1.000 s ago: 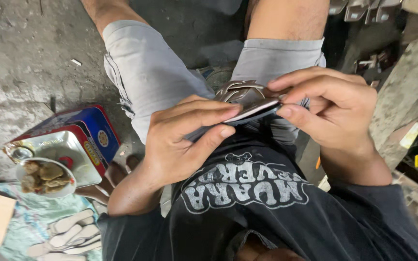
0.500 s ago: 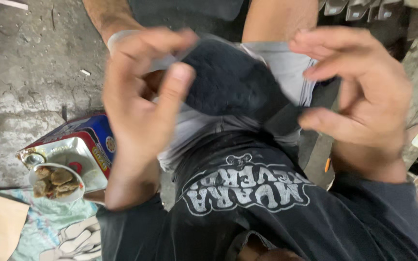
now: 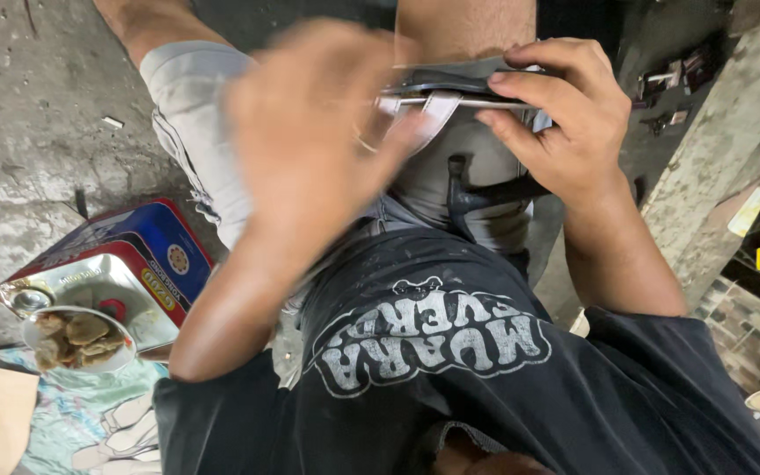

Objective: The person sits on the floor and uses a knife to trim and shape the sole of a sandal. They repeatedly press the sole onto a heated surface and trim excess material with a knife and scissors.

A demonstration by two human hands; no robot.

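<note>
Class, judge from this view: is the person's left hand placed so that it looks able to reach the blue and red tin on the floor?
Probably yes. The left hand, blurred, is raised over the lap, and the blue and red tin sits on the floor on that same side, beside the thigh. Nothing visible lies between them.

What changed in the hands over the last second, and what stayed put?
The left hand lifted off the flat dark piece and now sweeps blurred above the lap. The right hand kept its grip and carried the piece further from the body. The blue tin and small bowl stayed.
</note>
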